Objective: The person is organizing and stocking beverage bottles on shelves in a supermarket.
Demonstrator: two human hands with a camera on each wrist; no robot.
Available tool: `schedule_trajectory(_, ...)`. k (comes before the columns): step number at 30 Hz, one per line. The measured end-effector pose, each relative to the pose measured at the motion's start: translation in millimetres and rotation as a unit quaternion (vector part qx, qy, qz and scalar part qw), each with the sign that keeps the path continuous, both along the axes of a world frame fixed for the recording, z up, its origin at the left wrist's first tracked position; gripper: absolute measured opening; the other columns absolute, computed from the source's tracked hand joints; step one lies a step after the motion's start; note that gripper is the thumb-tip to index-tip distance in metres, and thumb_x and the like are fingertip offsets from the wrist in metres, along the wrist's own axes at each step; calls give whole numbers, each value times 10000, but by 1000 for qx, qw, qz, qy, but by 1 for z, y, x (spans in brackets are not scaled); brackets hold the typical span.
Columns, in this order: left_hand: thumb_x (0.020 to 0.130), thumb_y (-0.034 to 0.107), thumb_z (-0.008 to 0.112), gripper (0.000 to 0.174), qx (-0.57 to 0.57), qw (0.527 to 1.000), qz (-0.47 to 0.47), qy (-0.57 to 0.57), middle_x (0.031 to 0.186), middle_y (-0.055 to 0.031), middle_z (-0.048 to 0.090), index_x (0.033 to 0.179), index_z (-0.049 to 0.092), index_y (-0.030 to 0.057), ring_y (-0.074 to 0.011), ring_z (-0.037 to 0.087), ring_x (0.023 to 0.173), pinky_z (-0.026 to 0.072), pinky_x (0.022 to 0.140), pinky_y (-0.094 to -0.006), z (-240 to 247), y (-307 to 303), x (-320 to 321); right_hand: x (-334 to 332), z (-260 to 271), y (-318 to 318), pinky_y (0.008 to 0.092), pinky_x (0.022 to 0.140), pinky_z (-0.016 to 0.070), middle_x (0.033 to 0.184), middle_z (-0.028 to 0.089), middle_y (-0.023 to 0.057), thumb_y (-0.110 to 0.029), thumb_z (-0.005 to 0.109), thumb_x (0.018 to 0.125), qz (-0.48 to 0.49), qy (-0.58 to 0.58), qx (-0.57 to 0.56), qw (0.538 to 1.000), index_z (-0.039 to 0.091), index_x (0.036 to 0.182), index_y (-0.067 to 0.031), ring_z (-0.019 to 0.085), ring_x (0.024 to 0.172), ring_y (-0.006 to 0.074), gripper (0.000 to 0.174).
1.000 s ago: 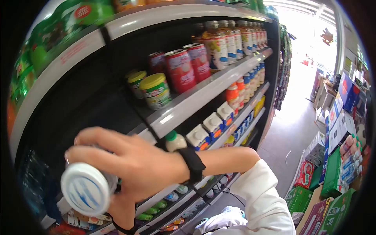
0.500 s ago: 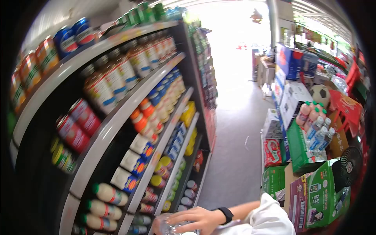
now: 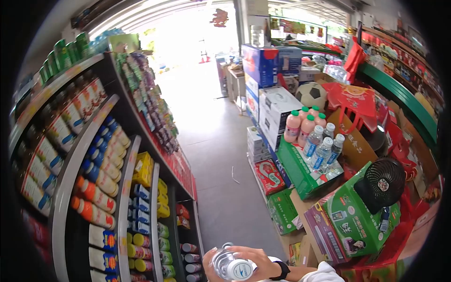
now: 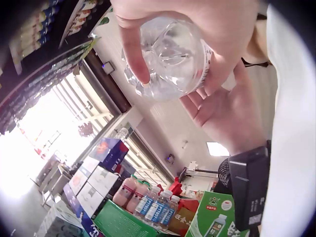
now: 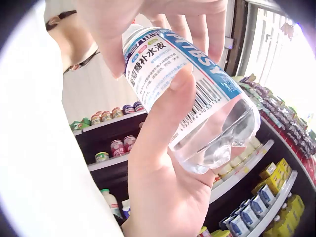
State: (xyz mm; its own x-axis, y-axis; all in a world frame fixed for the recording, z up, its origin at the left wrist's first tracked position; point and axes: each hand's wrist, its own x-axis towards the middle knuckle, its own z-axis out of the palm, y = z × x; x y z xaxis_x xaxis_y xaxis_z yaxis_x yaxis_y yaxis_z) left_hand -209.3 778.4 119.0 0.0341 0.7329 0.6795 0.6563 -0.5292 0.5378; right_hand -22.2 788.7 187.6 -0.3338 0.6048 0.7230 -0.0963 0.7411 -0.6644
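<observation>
In the right wrist view, a clear plastic drink bottle [image 5: 197, 91] with a blue and white printed label lies tilted between both hands. My left hand [image 5: 165, 182] grips its body from below, thumb across the label. From above, my right hand [image 5: 133, 15] curves round the cap end, with fingertips showing behind the bottle. The white cap [image 3: 239, 270] faces up toward the head view. In the left wrist view, the bottle's ridged base shows under my left hand [image 4: 197, 29], and my right hand [image 4: 224, 116] turns its palm toward that camera.
A shelf of drinks [image 3: 101, 176] runs along the left. On the right, a green box [image 3: 300, 167] bears pink-drink bottles and similar clear bottles. A black fan [image 3: 383, 184] rests on a green carton [image 3: 366, 221]. Grey floor [image 3: 221, 174] leads to a bright doorway.
The head view has swung right from the shelf to the aisle and stacked boxes. The bottle and both hands have come away from the shelf, and appear low in the view.
</observation>
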Motion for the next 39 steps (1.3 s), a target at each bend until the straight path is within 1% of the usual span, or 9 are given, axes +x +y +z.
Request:
schedule_trajectory(6,765,359,687,763,11,987,-158,7,1304,-214,412,1310,289,3,-355,401,1201,265,1029,-466,-3,68,12,0,-9,45,402,821,503,1202,511,233,-239,796,656,-97,25,-22,995,417,1257,-74,539,1082,388,729)
schedule_trajectory(8,766,362,686,765,11,979,-205,9,1308,-215,410,1312,286,4,-358,398,1206,259,1034,-470,2,84,11,1,-7,61,402,828,498,1215,509,234,-259,853,573,-121,13,-30,992,376,1276,-83,535,1096,377,867)
schedule_trajectory(9,635,236,801,733,17,976,-218,-13,1152,-232,469,1180,376,-6,-365,503,1058,442,829,-411,5,104,11,0,-1,71,403,835,494,1217,508,232,-257,847,583,-142,14,-23,990,380,1277,-88,537,1094,374,854)
schedule_trajectory(16,574,338,846,1004,70,916,-368,-143,1225,-256,388,1335,239,93,-363,484,1076,494,815,-410,2,204,26,-2,10,129,383,880,467,1264,480,213,-245,829,610,-232,34,-31,972,434,1253,-99,535,1105,349,768)
schedule_trajectory(20,587,359,840,1044,-16,871,-456,-182,1239,-265,366,1372,196,117,-361,478,1080,498,818,-421,-14,246,43,12,2,149,392,906,444,1291,456,210,-213,808,640,-279,27,-54,958,409,1285,-99,514,1126,362,767)
schedule_trajectory(22,592,369,836,1046,-7,860,-482,-165,1238,-265,369,1374,191,112,-363,480,1079,493,820,-441,-31,269,54,21,-3,156,354,960,404,1342,424,148,-236,763,698,-307,44,-68,948,372,1320,-80,470,1191,292,751)
schedule_trajectory(25,587,386,832,920,-168,826,-507,-181,1252,-224,403,1289,349,39,-334,493,1086,447,886,-426,-29,279,76,31,-14,157,403,997,344,1346,402,187,-172,791,667,-343,58,-164,923,353,1320,-87,415,1233,315,791)
schedule_trajectory(28,573,323,835,842,-173,812,-551,-80,1228,-206,450,1230,407,16,-345,497,1085,426,905,-419,-11,301,104,46,-14,159,359,1023,318,1388,357,146,-229,779,685,-390,78,-198,896,281,1361,-58,400,1250,282,857)
schedule_trajectory(39,626,196,784,869,-278,674,-681,73,1238,-222,427,1298,276,-16,-380,445,1143,372,955,-418,10,359,265,159,-21,186,343,922,413,1194,539,142,-228,816,612,-622,87,-176,758,456,1230,-14,536,1085,243,746)
